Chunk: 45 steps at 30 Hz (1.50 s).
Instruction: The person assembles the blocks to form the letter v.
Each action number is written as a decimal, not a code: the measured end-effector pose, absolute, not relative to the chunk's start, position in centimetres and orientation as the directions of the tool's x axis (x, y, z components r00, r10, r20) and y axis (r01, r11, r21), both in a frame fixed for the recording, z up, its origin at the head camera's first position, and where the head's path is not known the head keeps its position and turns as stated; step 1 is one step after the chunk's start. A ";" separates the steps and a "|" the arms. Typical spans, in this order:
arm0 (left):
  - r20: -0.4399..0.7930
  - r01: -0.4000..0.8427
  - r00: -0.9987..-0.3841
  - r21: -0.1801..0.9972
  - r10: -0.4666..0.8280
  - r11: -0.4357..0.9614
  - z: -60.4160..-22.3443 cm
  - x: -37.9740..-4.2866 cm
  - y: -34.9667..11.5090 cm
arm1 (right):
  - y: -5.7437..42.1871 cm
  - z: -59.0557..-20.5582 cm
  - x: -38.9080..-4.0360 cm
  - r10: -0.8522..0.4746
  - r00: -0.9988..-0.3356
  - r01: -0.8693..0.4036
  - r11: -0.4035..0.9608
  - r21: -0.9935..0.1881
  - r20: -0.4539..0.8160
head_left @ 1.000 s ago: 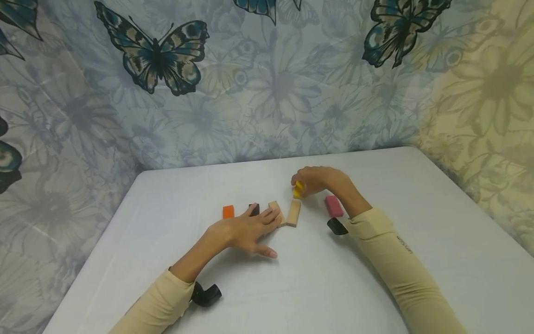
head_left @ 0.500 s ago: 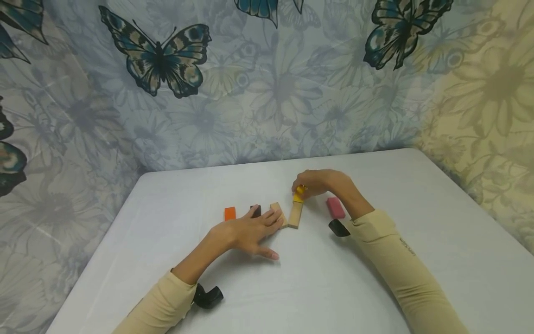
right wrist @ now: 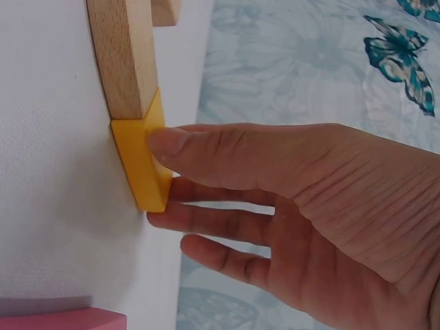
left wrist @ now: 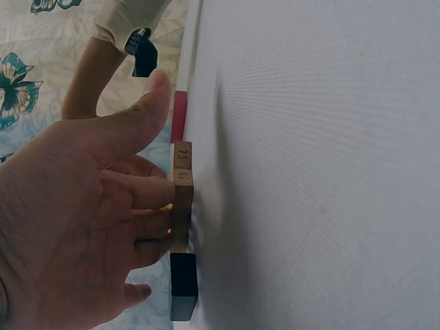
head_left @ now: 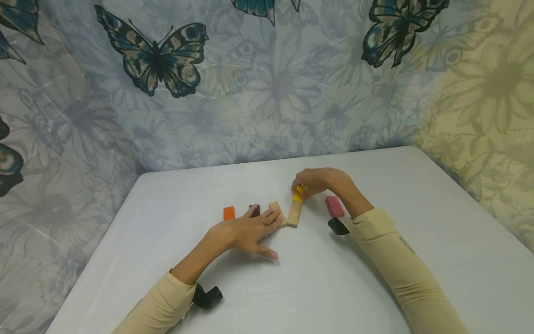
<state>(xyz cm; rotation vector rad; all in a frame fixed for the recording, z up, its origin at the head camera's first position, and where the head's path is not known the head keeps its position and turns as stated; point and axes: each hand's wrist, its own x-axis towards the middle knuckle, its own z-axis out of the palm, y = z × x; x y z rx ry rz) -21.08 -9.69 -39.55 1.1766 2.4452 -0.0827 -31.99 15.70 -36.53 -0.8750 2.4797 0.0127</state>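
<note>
One join looks made — the right hand (head_left: 314,180) pinches a yellow block (right wrist: 132,161) against a wooden block (right wrist: 122,58). Pink block (head_left: 335,206) near it, orange block (head_left: 229,213) past the outspread left hand (head_left: 248,232), seem unjoined.

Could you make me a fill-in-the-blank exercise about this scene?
The hand holding the yellow block is the ____ one.
That block touches a plain block made of ____.
In the head view, the orange block lies ____ of the pink block.
The wall covering shows large winged ____.

Missing words: right; wood; left; butterflies.
</note>
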 end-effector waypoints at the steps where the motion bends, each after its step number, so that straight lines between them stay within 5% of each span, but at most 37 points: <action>1: -0.397 0.759 -0.551 0.127 0.734 0.639 -39.6 -21.1 -9.7 | 15.7 -36.5 -32.0 -0.582 -0.666 -0.587 0.795 -0.154 -0.466; 45: -0.401 0.762 -0.550 0.120 0.733 0.637 -39.6 -21.0 -9.7 | 15.9 -36.5 -31.6 -0.574 -0.675 -0.558 0.808 -0.188 -0.464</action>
